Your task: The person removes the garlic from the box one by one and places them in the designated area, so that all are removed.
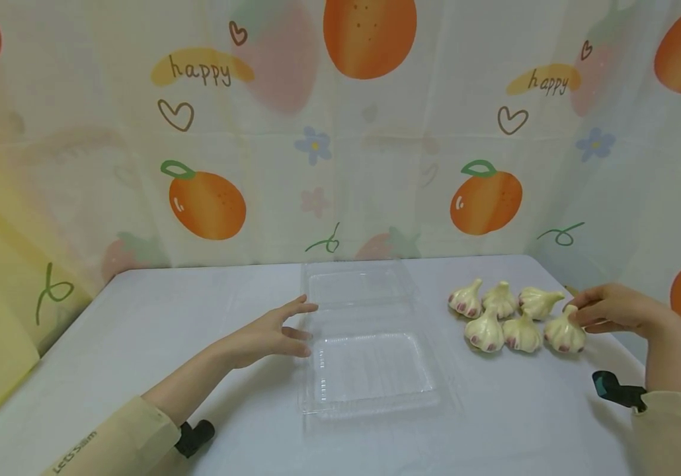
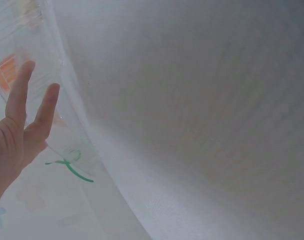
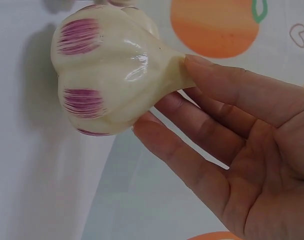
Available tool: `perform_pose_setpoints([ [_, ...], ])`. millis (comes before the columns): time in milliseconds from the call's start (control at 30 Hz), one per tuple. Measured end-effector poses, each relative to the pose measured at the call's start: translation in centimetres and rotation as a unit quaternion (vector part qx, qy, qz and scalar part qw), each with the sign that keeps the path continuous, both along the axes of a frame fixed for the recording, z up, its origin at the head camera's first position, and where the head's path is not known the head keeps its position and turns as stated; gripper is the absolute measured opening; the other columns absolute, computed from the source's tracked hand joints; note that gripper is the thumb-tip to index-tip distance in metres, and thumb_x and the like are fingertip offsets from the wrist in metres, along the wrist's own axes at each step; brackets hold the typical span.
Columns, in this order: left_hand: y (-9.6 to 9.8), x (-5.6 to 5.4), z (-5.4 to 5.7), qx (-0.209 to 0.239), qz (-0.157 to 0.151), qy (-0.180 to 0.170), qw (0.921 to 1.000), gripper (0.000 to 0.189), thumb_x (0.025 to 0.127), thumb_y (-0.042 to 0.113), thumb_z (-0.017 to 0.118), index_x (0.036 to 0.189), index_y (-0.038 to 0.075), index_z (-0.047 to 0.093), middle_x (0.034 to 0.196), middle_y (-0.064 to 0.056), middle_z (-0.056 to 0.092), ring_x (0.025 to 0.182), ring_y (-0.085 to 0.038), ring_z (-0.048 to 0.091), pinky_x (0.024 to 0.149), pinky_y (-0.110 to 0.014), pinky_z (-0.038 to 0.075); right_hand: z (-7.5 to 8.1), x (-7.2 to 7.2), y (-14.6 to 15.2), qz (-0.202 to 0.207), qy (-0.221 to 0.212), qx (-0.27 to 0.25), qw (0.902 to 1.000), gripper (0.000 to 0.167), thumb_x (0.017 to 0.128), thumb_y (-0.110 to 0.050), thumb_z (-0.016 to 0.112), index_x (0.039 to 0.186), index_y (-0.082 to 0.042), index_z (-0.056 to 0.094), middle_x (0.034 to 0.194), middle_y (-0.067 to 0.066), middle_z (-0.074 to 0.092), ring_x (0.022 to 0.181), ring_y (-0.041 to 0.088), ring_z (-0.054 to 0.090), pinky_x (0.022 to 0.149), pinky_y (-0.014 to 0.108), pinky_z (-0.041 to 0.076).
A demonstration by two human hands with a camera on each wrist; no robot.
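Note:
My right hand point(image 1: 620, 309) pinches a white garlic bulb point(image 1: 564, 336) by its neck, at the right end of the front row. In the right wrist view, the thumb is on the neck of the bulb point(image 3: 104, 70) and the fingers reach under it; purple streaks mark its glossy base. At the left side of an opened clear plastic container point(image 1: 376, 370), my left hand point(image 1: 269, 337) is held with fingers spread and nothing in its grasp. The left wrist view has two of its fingers point(image 2: 45, 107) in front of the clear plastic.
Several more garlic bulbs point(image 1: 500, 299) stand in two rows left of the gripped one. The container's lid point(image 1: 358, 287) lies back toward the rear edge of the white table point(image 1: 198, 291). Behind it hangs a curtain point(image 1: 376, 165) printed with oranges.

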State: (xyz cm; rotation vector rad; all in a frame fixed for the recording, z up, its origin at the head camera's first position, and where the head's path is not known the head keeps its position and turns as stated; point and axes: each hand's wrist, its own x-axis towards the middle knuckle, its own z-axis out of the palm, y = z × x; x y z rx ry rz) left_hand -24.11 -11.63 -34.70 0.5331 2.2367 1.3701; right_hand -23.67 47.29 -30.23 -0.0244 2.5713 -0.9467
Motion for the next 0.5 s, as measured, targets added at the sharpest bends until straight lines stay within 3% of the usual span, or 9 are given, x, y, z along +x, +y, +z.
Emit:
perform_pose_setpoints([
  [267,-0.16,0.06,-0.06,0.002,0.010,-0.008,0.9999,0.083,0.084,0.015,0.075,0.155,0.015,0.032,0.170,-0.003,0.000,0.138,-0.033,0.051,0.111,-0.049,0.045,-0.21,-0.24,-0.20,0.008,-0.003,0.009,0.9999,0.046,0.098,-0.019,0.058,0.126,0.017,0.051,0.105,0.000,0.066,0.089,0.002,0.065,0.088,0.031,0.060],
  [500,-0.18,0.11,-0.04,0.000,0.002,-0.004,1.0000,0.082,0.085,0.016,0.073,0.155,0.015,0.030,0.170,-0.004,-0.001,0.138,-0.034,0.049,0.111,-0.050,0.045,-0.40,-0.42,-0.06,0.002,-0.006,0.019,0.9998,0.046,0.097,-0.019,0.059,0.124,0.018,0.052,0.103,0.000,0.067,0.088,0.002,0.065,0.087,0.031,0.060],
])
